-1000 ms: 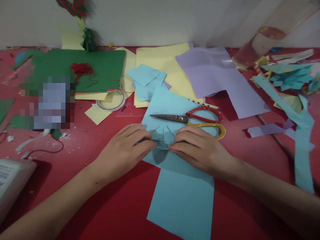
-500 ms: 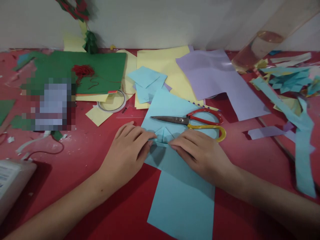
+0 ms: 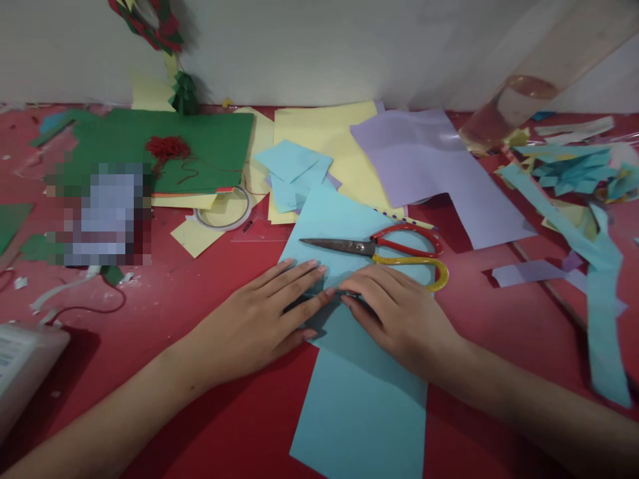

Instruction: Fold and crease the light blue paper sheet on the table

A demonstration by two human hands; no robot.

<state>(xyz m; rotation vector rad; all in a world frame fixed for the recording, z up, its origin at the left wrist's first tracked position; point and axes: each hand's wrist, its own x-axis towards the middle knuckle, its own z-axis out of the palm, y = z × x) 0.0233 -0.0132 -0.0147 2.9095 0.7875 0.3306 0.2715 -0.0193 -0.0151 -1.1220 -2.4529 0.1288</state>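
Both hands lay flat on the blue sheet, which rested on the red table directly in front of the person. Left hand: palm down, fingers stretched out straight and together, tips pointing toward the scissors; it pressed the sheet's left edge, gripping nothing. Forearm ran in from the lower left. Right hand: palm down, fingers gently curved, tips meeting the left fingertips at the middle of the sheet; it pressed a small folded blue piece, mostly hidden beneath the fingers, and clasped nothing I could see. Forearm ran in from the lower right.

Scissors, red and yellow handles, lay shut on the far end of the blue sheet, just beyond the right hand, blades pointing left. Beyond the scissors: small blue squares, yellow paper, purple paper. Left of the scissors: a tape roll and green paper. Right of the scissors: blue strips and a tilted clear tube.
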